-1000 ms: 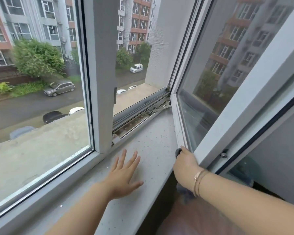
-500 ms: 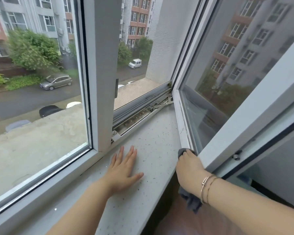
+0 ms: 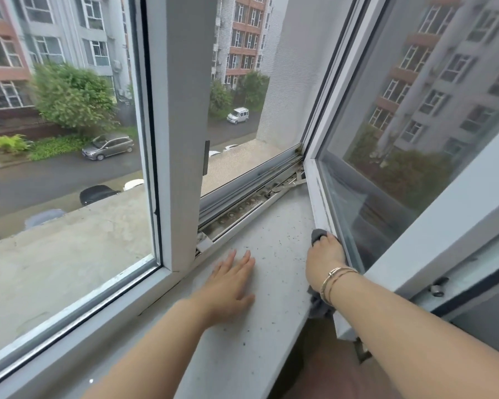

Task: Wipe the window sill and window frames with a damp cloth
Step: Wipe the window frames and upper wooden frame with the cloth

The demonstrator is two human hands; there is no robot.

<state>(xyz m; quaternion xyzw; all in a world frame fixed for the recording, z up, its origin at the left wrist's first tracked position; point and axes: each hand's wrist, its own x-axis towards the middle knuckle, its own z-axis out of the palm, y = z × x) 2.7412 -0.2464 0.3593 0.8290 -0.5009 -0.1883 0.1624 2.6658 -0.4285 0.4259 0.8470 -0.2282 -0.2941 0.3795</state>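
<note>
Both hands are down at the sill. Her right hand (image 3: 324, 256) has its fingers curled over a grey cloth (image 3: 317, 235), pressing it against the bottom rail of the open sash (image 3: 319, 203); a fold of the cloth pokes out past her fingertips, and the rest hangs below her wrist over the sill's front edge (the stretch under the palm is hidden). Two thin gold bangles (image 3: 336, 279) circle that wrist. Her left hand (image 3: 231, 283) holds nothing: it lies flat on the window sill (image 3: 274, 226), fingers straight and close together, pointing toward the frame track, well apart from the cloth, with bare sill between the two hands.

The sill itself is pale, speckled stone with dark specks of grit scattered across it, thickest near the sash. The sash swings inward from the right, its white rail streaked with grey dirt above the cloth, and its glass mirrors apartment blocks. Behind the left hand runs the frame track (image 3: 242, 208), grimy, with a metal hinge stay (image 3: 285, 185) at its far end. A wide white mullion (image 3: 182, 133) stands left of the opening, and a fixed pane (image 3: 64, 168) beyond it. Outside there are a wet street, a grey car (image 3: 108, 145), a white van (image 3: 237, 115) and green trees.
</note>
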